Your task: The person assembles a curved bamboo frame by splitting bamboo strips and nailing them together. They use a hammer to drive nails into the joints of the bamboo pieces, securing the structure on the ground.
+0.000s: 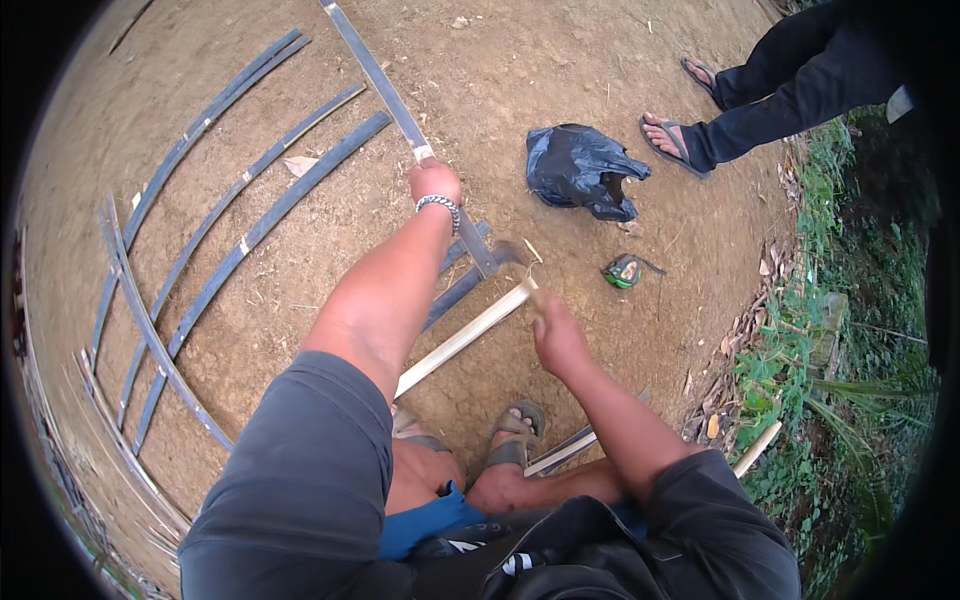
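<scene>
My left hand (435, 182), a chain bracelet at its wrist, is closed round a long dark-grey slat (375, 75). The slat slants from the top edge down to the right, its near end by my right hand. My right hand (561, 335) is closed on a tool that looks like a hammer (512, 257); motion blurs it. Its dark head is close to the slat's near end. Below that end, a pale wooden strip (465, 337) runs down toward my feet. A shorter dark slat (455, 297) lies on the ground beside it.
Several curved-looking dark slats (265, 225) lie on the dirt at left, some crossing. A black plastic bag (578, 170) and a black-and-green tape measure (622, 271) rest to the right. Another person's sandalled foot (668, 140) is beyond. Green plants (775, 370) border the right side.
</scene>
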The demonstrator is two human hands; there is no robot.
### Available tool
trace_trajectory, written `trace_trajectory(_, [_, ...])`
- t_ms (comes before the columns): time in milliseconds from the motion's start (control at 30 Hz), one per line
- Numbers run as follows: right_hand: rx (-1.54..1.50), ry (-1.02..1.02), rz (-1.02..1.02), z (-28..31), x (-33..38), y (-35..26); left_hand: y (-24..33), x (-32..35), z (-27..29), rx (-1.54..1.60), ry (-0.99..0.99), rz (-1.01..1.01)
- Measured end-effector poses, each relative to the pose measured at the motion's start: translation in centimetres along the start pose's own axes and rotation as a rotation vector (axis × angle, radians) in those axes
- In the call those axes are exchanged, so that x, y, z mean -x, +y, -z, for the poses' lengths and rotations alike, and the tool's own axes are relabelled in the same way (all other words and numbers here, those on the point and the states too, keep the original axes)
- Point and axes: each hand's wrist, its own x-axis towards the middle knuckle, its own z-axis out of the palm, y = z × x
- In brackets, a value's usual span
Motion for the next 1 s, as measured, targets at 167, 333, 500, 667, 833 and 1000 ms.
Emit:
trace_trajectory(167, [-0.148,0.199,0.063,1.9,0.9,-2.0,-0.7,0.9,1.8,0.024,-0.14,0.029])
trace_trajectory(333, [-0.474,0.522,0.498,4.7,-0.1,-4.0,3.4,0.7,2.4,0.116,-0.094,0.11])
trace_trajectory(500, [-0.023,-0.006,-0.073,-0.7,-0.1,1.0,-0.2,1.4,0.3,-0.056,-0.004,-0.226])
trace_trajectory(667, [-0.217,0.502,0.355,4.7,-1.2,-5.2,3.1,-4.0,1.8,0.021,0.024,-0.142])
trace_trajectory(833, [-0.295,0.234,0.179,1.2,0.1,-1.3,3.1,0.5,-0.6,0.099,-0.142,0.034])
trace_trajectory(1000, [-0.04,0.066,-0.108,-2.6,3.7,1.8,3.8,-2.1,1.0,-0.055,-0.247,-0.133])
